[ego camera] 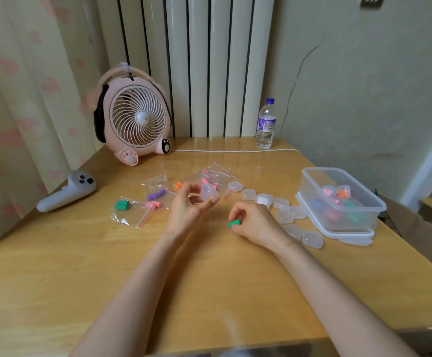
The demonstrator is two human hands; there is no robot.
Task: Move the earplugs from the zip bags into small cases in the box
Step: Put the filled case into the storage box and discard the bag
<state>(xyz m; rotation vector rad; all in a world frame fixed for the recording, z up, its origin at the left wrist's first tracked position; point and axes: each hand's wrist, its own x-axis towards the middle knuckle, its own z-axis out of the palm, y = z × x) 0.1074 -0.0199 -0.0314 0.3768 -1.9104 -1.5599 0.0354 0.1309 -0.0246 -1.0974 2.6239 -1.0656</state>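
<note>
- At centre of pale wooden table: left hand, raised, thumb and fingertips gripping small clear rounded plastic case.
- Just right of it: right hand, low over tabletop, curled fingers pinching green foam earplug.
- Left of and beyond hands: clear zip bags with red seal strips, holding green, purple, pink and orange earplugs.
- Right of hands: curved row of spare clear cases.
- Far right: clear rectangular plastic box on its lid, filled cases inside.
- Far edge: pink desk fan, water bottle.
- Left edge: grey handheld controller.
</note>
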